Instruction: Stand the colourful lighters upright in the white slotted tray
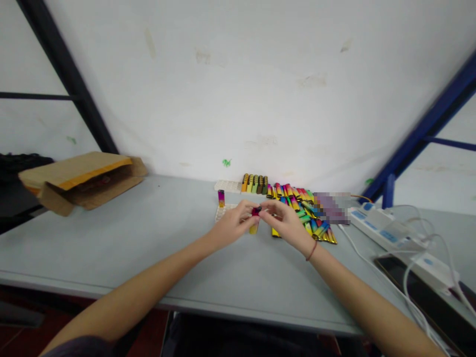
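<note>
Both my hands meet over the middle of the grey table (pixel 130 233). My left hand (pixel 232 224) grips a small red-and-yellow tube (pixel 255 220), held upright, its fingers closed round it. My right hand (pixel 284 220) pinches the tube's dark red top with closed fingertips. A red cord circles my right wrist. Just behind the hands lies a pile of rainbow-coloured tubes (pixel 307 213). One purple-and-yellow tube (pixel 221 198) stands upright beside a white tray (pixel 223 212).
A row of several tubes (pixel 255 183) stands in another white tray (pixel 227 186) by the wall. An open cardboard box (pixel 80 181) lies at the far left. A white power strip (pixel 375 223), cables and a dark phone (pixel 427 292) fill the right side.
</note>
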Available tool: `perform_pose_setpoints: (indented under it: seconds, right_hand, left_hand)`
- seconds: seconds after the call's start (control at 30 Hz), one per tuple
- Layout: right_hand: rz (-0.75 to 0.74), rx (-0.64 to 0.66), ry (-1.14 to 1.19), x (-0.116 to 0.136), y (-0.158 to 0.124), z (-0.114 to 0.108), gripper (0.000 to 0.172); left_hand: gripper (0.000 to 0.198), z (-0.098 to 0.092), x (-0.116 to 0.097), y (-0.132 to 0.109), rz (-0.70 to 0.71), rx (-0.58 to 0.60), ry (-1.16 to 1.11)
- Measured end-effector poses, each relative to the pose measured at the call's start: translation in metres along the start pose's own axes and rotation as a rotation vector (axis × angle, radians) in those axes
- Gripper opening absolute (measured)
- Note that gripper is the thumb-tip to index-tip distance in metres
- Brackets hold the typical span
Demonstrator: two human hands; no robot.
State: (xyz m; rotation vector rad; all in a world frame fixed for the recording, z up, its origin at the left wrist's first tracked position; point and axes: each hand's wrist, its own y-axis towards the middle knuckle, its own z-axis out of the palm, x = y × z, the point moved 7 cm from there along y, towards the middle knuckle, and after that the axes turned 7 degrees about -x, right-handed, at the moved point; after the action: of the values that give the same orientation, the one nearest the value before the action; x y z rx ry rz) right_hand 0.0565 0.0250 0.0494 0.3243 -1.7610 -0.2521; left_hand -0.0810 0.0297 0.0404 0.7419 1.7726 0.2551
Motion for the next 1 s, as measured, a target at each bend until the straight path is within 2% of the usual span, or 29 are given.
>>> perform_pose_setpoints:
  seconds: [0.07,0.17,0.23,0.3,0.4,0.5,0.57,0.63,0.7,0.77,0.83,0.93,1.0]
  right_hand:
    - [0.063,0.048,0.040,-0.005,-0.002,0.004,0.037]
    - [0.216,0.142,0.282,-0.012,-0.007,0.014,0.044]
    - [0.300,0.142,0.472,-0.014,-0.006,0.019,0.048]
    - [0.329,0.085,0.594,-0.015,-0.002,0.020,0.049]
    - [0.340,0.013,0.662,-0.021,0.006,0.018,0.052]
    - [0.405,-0.008,0.689,-0.032,0.009,0.014,0.052]
    - [0.434,-0.062,0.698,-0.040,0.010,0.006,0.051]
    - [0.446,-0.117,0.693,-0.046,0.010,-0.003,0.050]
    - [0.463,-0.151,0.678,-0.050,0.011,-0.011,0.048]
    - [0.490,-0.178,0.662,-0.053,0.011,-0.017,0.047]
    - [0.514,-0.225,0.646,-0.057,0.011,-0.022,0.045]
    - [0.520,-0.291,0.620,-0.061,0.012,-0.028,0.044]
    - [0.504,-0.321,0.601,-0.063,0.013,-0.031,0.045]
  left_hand:
    - [0.029,-0.001,-0.002,0.005,-0.039,-0.040,-0.046]
    - [0.031,-0.002,-0.008,0.015,-0.048,-0.119,-0.037]
    - [0.028,-0.001,-0.016,0.023,0.024,-0.169,0.054]
    - [0.026,0.004,-0.026,0.030,0.140,-0.194,0.196]
    - [0.026,0.018,-0.034,0.039,0.280,-0.174,0.324]
    - [0.027,0.034,-0.035,0.044,0.362,-0.113,0.327]
    - [0.038,0.040,-0.033,0.044,0.367,-0.069,0.332]
    - [0.052,0.036,-0.027,0.043,0.323,-0.047,0.338]
    - [0.055,0.021,-0.022,0.043,0.267,-0.042,0.339]
    - [0.040,-0.002,-0.018,0.044,0.235,-0.032,0.368]
    - [0.031,-0.032,-0.016,0.047,0.208,-0.070,0.441]
    - [0.033,-0.085,-0.015,0.052,0.163,-0.287,0.514]
    - [0.034,-0.112,-0.012,0.053,0.130,-0.393,0.564]
